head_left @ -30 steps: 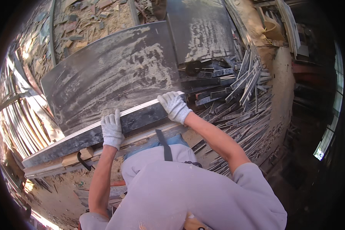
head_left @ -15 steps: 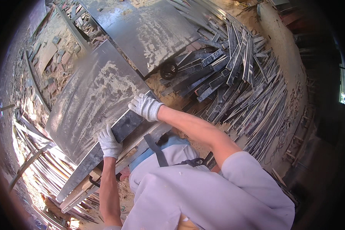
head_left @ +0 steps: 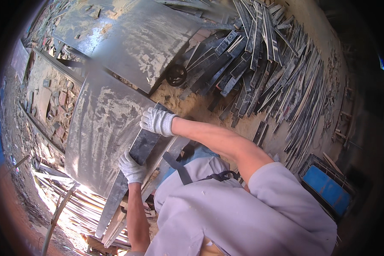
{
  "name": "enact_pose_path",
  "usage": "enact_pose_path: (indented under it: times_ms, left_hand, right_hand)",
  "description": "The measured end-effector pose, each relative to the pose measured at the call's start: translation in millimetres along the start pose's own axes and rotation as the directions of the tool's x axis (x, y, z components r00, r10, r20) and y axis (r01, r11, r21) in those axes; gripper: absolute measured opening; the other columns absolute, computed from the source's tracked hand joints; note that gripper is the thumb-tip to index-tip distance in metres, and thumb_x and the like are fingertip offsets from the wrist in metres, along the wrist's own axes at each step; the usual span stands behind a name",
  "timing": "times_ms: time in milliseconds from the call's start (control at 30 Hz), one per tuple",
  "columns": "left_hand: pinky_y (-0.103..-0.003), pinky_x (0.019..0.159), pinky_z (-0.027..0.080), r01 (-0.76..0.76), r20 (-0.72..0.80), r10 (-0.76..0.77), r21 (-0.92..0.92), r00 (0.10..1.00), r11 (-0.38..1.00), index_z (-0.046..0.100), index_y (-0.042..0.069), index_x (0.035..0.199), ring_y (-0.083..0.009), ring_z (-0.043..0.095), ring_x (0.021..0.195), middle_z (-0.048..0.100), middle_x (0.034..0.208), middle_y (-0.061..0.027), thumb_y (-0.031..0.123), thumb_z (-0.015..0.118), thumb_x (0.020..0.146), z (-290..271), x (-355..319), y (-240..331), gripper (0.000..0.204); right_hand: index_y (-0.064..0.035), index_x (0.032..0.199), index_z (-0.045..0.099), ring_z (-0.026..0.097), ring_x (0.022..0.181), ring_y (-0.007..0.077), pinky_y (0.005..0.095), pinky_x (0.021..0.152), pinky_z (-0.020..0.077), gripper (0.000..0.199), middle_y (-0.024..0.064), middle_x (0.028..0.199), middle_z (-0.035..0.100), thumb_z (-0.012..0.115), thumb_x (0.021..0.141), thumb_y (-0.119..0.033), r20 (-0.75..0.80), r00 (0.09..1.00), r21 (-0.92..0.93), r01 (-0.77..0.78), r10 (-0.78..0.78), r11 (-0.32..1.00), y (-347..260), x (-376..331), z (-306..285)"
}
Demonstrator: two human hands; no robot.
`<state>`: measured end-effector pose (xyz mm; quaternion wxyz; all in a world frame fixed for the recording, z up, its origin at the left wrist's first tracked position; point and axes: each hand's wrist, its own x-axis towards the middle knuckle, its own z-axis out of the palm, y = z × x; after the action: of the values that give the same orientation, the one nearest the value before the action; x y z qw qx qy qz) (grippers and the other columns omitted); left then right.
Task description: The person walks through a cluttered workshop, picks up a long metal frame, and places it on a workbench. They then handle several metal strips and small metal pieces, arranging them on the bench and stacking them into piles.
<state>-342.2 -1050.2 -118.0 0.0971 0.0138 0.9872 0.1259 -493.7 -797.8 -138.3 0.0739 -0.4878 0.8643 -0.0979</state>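
Note:
A dark wooden plank (head_left: 144, 144) with a worn, scuffed face lies slantwise along the near edge of a metal tabletop (head_left: 100, 132) dusted with sawdust. My right hand (head_left: 158, 121), in a grey-white knit glove, grips its far end with fingers curled over the edge. Lower down, my gloved left hand (head_left: 132, 167) holds the plank's middle, fingers bent over the side away from me. The plank's nearer end (head_left: 110, 209) runs on past my left hand toward the lower left. Its underside is hidden, as are both thumbs.
Across a narrow gap stands a second metal tabletop (head_left: 158, 34) with sawdust on it. A black handwheel (head_left: 176, 75) sits by its corner. Long dark wood strips (head_left: 260, 64) are heaped to the right. Offcuts (head_left: 64, 100) litter the left, and a blue bin-like object (head_left: 326, 190) is at lower right.
The view has swung, bringing the blue object into sight at lower right. Both hands keep their hold on the plank, with little visible shift along it.

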Motion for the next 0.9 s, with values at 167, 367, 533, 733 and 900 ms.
enact_pose_path:
  times_ms: [167, 367, 533, 733, 900]
  left_hand:
    - [-0.057, 0.105, 0.04, 0.024, 0.005, -0.024, 0.022, 1.0, 0.999, 0.041, 0.005, 0.147, -0.0455, 0.051, 0.121, 0.053, 0.127, -0.0239, 0.025, 0.086, 0.065, 2, 0, -1, 0.096]
    - [-0.057, 0.11, 0.039, 0.076, 0.004, -0.076, 0.073, 0.997, 0.994, 0.04, 0.005, 0.147, -0.0465, 0.048, 0.127, 0.052, 0.133, -0.0253, 0.027, 0.087, 0.064, 9, 0, 0, 0.098]
    - [-0.056, 0.11, 0.041, 0.08, -0.009, -0.079, 0.08, 0.997, 0.994, 0.041, 0.008, 0.146, -0.0455, 0.048, 0.128, 0.052, 0.134, -0.0228, 0.023, 0.089, 0.062, 9, 3, 3, 0.098]
    - [-0.054, 0.103, 0.044, 0.092, -0.064, -0.085, 0.113, 0.994, 0.989, 0.043, 0.009, 0.143, -0.0424, 0.052, 0.123, 0.053, 0.129, -0.0208, 0.024, 0.088, 0.062, 14, 1, 6, 0.094]
    - [-0.054, 0.099, 0.045, 0.049, -0.139, -0.027, 0.161, 0.99, 0.986, 0.046, 0.008, 0.14, -0.0418, 0.053, 0.12, 0.055, 0.126, -0.02, 0.027, 0.087, 0.064, 20, -4, 2, 0.088]
  right_hand:
    - [-0.0071, 0.126, 0.063, 0.063, 0.113, 0.0284, 0.0439, 0.097, 0.0467, 0.04, 0.0114, 0.117, 0.066, 0.064, 0.089, -0.019, -0.008, 1.0, -0.004, -0.014, 0.014, 1.0, -2, 2, 0]
    - [-0.0038, 0.163, 0.035, 0.044, 0.147, 0.0421, 0.0591, 0.127, 0.0228, 0.072, 0.025, 0.157, 0.047, 0.054, 0.098, -0.027, 0.04, 0.999, -0.225, 0.015, -0.006, 0.974, -18, 0, 7]
    - [-0.0028, 0.163, 0.035, 0.049, 0.138, 0.0402, 0.0591, 0.123, 0.0278, 0.079, 0.0225, 0.145, 0.053, 0.061, 0.093, -0.03, -0.032, 0.998, -0.2, 0.038, -0.045, 0.979, -29, 2, 23]
    - [-0.0023, 0.155, 0.043, 0.055, 0.128, 0.0359, 0.052, 0.112, 0.0378, 0.095, 0.02, 0.134, 0.058, 0.081, 0.076, -0.041, -0.073, 0.995, -0.161, 0.062, -0.075, 0.985, -26, 0, 15]
    - [-0.0028, 0.147, 0.048, 0.055, 0.124, 0.0345, 0.05, 0.109, 0.038, 0.088, 0.0185, 0.129, 0.059, 0.081, 0.076, -0.043, -0.063, 0.995, -0.188, 0.06, -0.073, 0.98, -29, -3, 8]
